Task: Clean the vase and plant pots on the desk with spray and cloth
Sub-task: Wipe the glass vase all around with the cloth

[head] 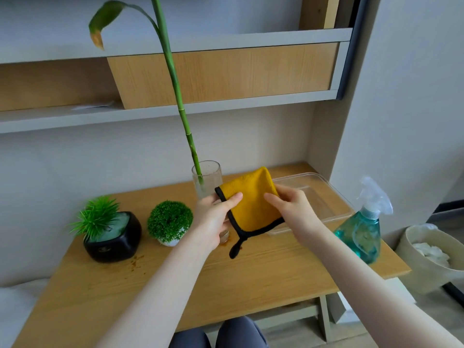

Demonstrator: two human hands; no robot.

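On the wooden tabletop [251, 280], near its back edge, stands a tall clear glass vase [207, 178] with 1 long green bamboo stalk [175, 84] leaning out of it; the glass looks speckled, and I cannot tell how much water it holds. Both hands hold a folded yellow cloth [253, 204] up just in front of the vase. It is a plush, fuzzy square with black piping and a black loop hanging from its lower corner. The left hand [213, 219] pinches the cloth's left edge, thumb lying on the front face, while the right hand [288, 204] grips the right edge with its fingers curled around behind.

To the left sit 2 small plant pots. The farther-left one is a squat, glossy black pot [113, 239] with rounded corners, holding a spiky bright-green plastic-looking tuft. Beside it, a small white pot [170, 242] is nearly hidden under a dense round ball of green foliage. Orange-brown specks mark the wood in front of the black pot and under the cloth.

To the right lies a shallow clear plastic tray [324, 194], rectangular with rounded corners. Beyond it, at the right edge, a translucent teal spray bottle [361, 234] with a clear trigger head holds liquid. On the floor past the tabletop, a beige bin [414, 267] holds crumpled white paper.
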